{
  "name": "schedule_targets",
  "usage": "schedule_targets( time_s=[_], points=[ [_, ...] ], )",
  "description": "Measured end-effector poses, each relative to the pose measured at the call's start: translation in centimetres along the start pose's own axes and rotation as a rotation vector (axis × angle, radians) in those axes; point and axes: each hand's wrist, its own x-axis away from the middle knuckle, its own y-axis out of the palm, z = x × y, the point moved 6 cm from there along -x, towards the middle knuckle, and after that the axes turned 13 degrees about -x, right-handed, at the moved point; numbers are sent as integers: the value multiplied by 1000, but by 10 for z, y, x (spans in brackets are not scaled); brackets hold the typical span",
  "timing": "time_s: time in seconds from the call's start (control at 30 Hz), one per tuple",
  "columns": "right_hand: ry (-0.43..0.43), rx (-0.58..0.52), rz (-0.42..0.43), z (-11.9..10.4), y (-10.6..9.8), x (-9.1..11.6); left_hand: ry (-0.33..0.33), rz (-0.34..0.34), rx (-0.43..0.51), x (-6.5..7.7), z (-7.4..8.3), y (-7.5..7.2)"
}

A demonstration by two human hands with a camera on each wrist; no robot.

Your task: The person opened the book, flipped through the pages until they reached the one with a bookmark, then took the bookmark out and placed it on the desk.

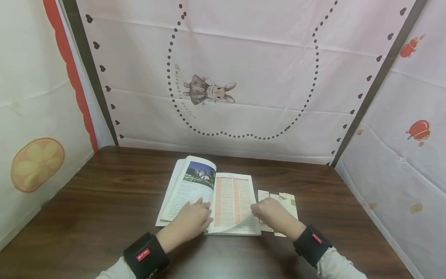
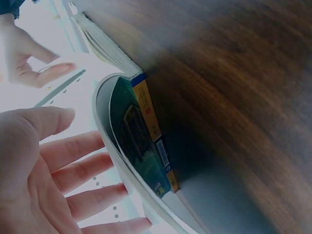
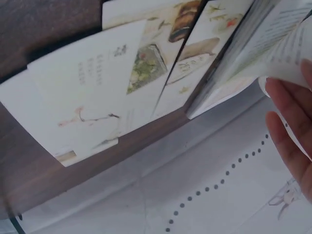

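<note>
Touching 1 book point(image 1: 232, 199): 1 left hand point(image 1: 190, 221), 1 right hand point(image 1: 273, 215)

From where I stand, sideways script point(image 1: 177, 77) on the wall cloth point(image 1: 258, 69), upper centre of the head view, reads "Enjoyable"; its second word is unclear. White capitals on the red wristband tags point(image 1: 143, 254), lower left and lower right, are indistinct. Print on the open book point(image 1: 232, 201), its spine point(image 2: 148, 109) and the cards point(image 3: 92, 83) is illegible.
</note>
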Motion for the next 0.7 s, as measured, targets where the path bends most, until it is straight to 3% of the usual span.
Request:
schedule_targets(
  time_s=[0.17, 0.4, 0.6, 0.7],
  points=[
    [-25, 69, 87, -7, -14, 0, -13, -25, 15, -2, 3, 3],
    [-89, 176, 216, -24, -38, -4, -46, 2, -17, -6, 11, 8],
    [-165, 257, 295, -37, -49, -7, -14, 203, -239, -9, 25, 8],
    [-172, 246, 325, -36, -52, -8, -28, 277, -279, -12, 27, 6]
  ],
)
